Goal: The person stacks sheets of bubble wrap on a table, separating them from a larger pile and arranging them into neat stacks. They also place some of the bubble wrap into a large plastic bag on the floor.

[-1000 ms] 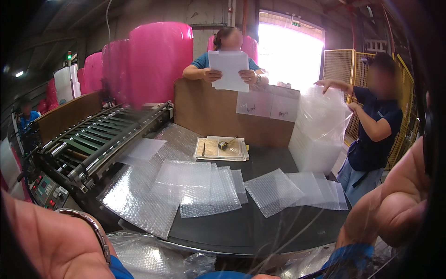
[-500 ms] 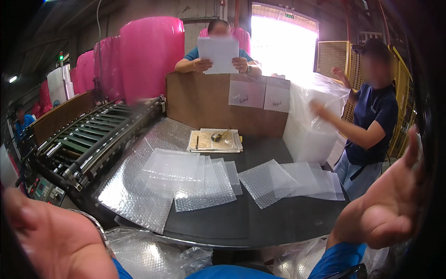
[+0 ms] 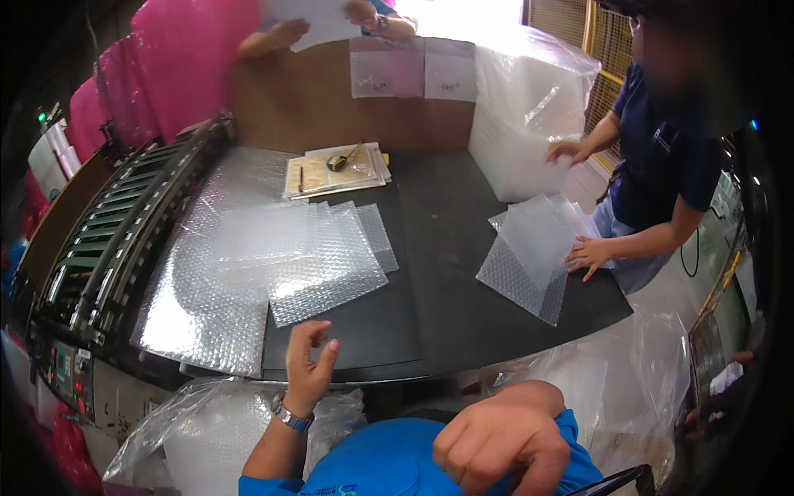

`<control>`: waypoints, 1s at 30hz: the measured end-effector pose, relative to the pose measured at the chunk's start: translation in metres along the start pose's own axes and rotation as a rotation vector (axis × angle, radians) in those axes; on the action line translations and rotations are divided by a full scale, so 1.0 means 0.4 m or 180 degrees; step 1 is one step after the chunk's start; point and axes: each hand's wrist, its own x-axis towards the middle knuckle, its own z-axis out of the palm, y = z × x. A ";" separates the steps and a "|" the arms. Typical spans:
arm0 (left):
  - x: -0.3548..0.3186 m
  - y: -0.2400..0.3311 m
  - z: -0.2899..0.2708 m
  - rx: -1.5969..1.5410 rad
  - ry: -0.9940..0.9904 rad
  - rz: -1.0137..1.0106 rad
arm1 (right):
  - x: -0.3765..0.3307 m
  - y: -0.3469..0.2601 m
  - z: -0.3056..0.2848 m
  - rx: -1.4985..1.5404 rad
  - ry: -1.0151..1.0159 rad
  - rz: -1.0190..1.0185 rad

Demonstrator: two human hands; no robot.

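Observation:
My left hand (image 3: 308,368), a watch at its wrist, is raised at the table's near edge. Its fingers are loosely bent, thumb apart, with nothing in them. Just beyond it lie overlapping clear bubble-wrap sheets (image 3: 327,277), partly on a larger bubble-wrap sheet (image 3: 198,314) at the left. My right hand (image 3: 504,442) is near my body, closed with knuckles up and touching nothing visible. At the table's right, a co-worker's hand (image 3: 589,255) rests on another fanned group of bubble-wrap sheets (image 3: 525,269).
A tape measure (image 3: 337,163) and a pen (image 3: 301,178) lie on papers (image 3: 372,178) at the back. A roller conveyor (image 3: 124,223) borders the left. A brown board (image 3: 356,124) stands behind; a wrapped white stack (image 3: 513,149) is back right. Another person holds a white sheet (image 3: 310,21).
My hands have come in from the sides toward my body, and the right one has closed. The view has tilted down. The co-worker has leaned in, drawing the right-hand sheets closer together.

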 end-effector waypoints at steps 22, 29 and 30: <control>-0.061 -0.209 0.021 0.0264 -0.0663 -0.0255 | -0.418 0.562 -0.583 -0.2139 0.3695 0.5171; -0.063 -0.215 0.027 0.0209 -0.0735 -0.0283 | -0.506 0.688 -0.642 0.0193 0.4257 0.3735; -0.065 -0.214 0.023 0.0284 -0.0720 -0.0263 | -0.484 0.692 -0.619 0.0141 0.4417 0.3670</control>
